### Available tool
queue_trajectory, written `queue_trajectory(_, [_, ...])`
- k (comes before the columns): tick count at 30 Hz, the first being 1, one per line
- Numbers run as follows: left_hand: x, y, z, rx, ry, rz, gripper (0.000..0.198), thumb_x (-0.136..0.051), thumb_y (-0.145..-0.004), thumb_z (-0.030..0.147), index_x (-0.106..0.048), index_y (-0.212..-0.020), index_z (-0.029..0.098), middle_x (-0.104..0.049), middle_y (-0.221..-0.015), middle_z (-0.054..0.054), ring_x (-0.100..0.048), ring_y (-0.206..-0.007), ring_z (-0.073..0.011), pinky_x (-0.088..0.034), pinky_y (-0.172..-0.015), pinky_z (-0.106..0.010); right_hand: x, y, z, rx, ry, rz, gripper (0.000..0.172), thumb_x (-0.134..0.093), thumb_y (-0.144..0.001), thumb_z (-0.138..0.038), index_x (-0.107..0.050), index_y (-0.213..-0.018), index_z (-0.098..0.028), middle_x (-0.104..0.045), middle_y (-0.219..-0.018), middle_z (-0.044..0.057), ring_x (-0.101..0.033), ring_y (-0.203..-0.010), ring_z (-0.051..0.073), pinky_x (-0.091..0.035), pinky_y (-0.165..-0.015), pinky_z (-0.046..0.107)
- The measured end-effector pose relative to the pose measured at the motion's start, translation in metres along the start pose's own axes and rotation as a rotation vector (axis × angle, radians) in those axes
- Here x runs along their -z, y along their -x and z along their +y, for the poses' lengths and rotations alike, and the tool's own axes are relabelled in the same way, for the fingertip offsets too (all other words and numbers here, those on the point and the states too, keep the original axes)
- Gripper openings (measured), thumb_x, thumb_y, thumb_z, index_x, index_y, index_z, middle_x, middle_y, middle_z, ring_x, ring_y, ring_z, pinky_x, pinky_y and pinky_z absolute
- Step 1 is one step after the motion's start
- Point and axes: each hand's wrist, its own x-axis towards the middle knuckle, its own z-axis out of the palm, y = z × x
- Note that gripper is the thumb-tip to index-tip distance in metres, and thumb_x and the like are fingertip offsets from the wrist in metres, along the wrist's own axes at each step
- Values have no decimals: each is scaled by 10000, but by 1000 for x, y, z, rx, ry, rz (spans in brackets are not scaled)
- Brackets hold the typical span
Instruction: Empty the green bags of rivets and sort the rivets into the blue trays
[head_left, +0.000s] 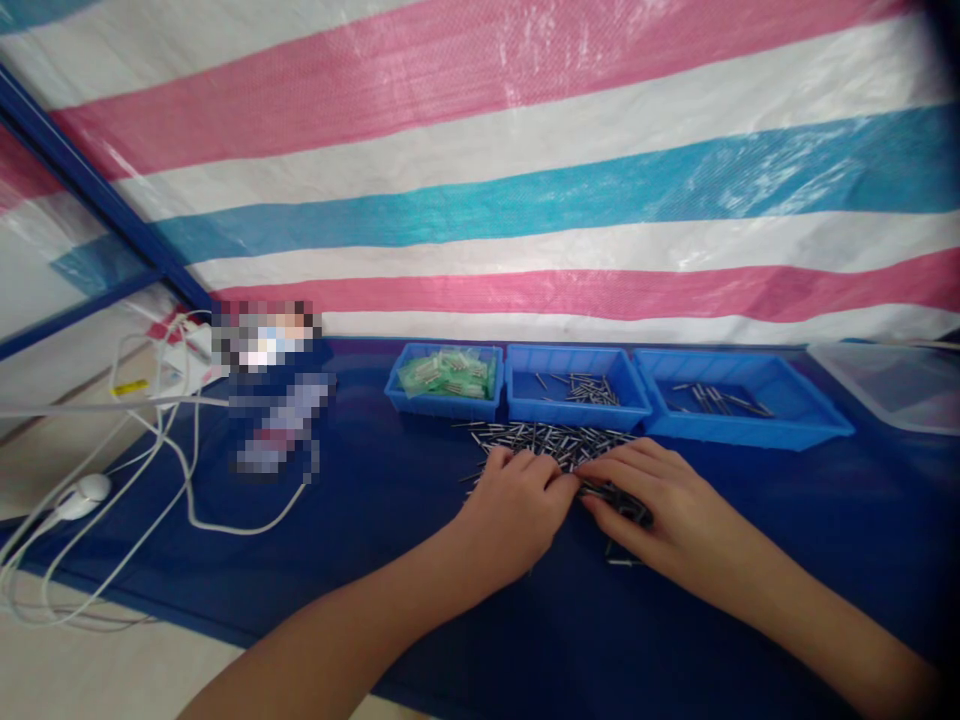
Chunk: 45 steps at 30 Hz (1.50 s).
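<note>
A loose pile of thin, dark and silvery metal pins (551, 437) lies on the blue table, just in front of the bins. My left hand (521, 505) rests at the near side of this pile, fingers curled and closed; its fingertips are hidden, so whatever they pinch cannot be seen. Close beside it, my right hand (660, 495) holds a small bunch of metal pins (619, 495) between thumb and fingers. The two hands almost meet at the thumb and fingertips. Under the right hand, a single loose pin (622, 562) lies on the table.
Behind the pile stand three blue bins in a row: a left bin (442, 405) with green packets, a middle bin (577, 408) and a right bin (757, 428) with pins. A clear plastic container (892, 390) sits far right. White cables (187, 490) tangle at left.
</note>
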Motion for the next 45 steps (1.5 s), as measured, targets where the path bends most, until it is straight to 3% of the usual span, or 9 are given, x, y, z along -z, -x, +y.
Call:
queue_trajectory(10, [5, -7, 0, 187, 735, 302, 150, -467, -941, 225, -600, -967, 160, -665, -957, -48, -616, -879, -147, -481, -825, -267, 3, -4, -9, -92, -249, 11, 149, -541, -897, -313, -671, -911, -241, -710, -923, 52, -638, -878, 211, -522, -772, 365])
queue_trajectory(16, [14, -7, 4, 293, 998, 358, 124, -513, -901, 222, -609, -940, 155, -684, -917, -30, -635, -808, -124, -494, -776, -229, 3, -3, -11, -165, -413, 6, 232, -505, -916, -359, -667, -812, -229, -695, -825, 37, -644, -792, 182, -531, -703, 303])
queue_trajectory(22, [15, -6, 2, 362, 1027, 346, 143, -554, -878, 259, -648, -909, 155, -691, -886, -32, -627, -798, -136, -494, -764, -240, 2, -1, -4, -293, -569, 72, 254, -554, -885, -407, -682, -986, -213, -704, -904, 56, -656, -843, 204, -544, -688, 292])
queue_trajectory(30, [7, -7, 3, 329, 1187, 385, 204, -574, -882, 320, -670, -941, 150, -686, -912, -45, -633, -826, -141, -506, -750, -237, 8, -5, -15, -297, -630, 29, 291, -508, -905, -423, -707, -908, -211, -688, -801, 35, -630, -752, 183, -526, -649, 279])
queue_trajectory(35, [10, -7, 4, 271, 1069, 443, 159, -585, -875, 279, -678, -905, 153, -674, -874, -44, -619, -806, -136, -498, -732, -238, 5, -6, -14, -344, -725, 25, 249, -550, -878, -416, -699, -889, -217, -681, -781, 23, -642, -764, 186, -527, -635, 275])
queue_trajectory(39, [12, -7, 2, 207, 948, 475, 111, -593, -865, 224, -671, -899, 152, -672, -861, -38, -603, -770, -122, -484, -723, -231, 3, -3, -9, -378, -734, 125, 218, -626, -827, -421, -689, -884, -220, -687, -815, 34, -642, -736, 182, -530, -617, 280])
queue_trajectory(45, [12, -7, -1, 181, 776, 386, 117, -575, -881, 239, -653, -885, 152, -675, -846, -32, -609, -793, -137, -468, -762, -255, 8, -1, -5, -325, -590, 192, 182, -621, -838, -413, -671, -837, -238, -684, -823, 41, -636, -766, 198, -520, -630, 308])
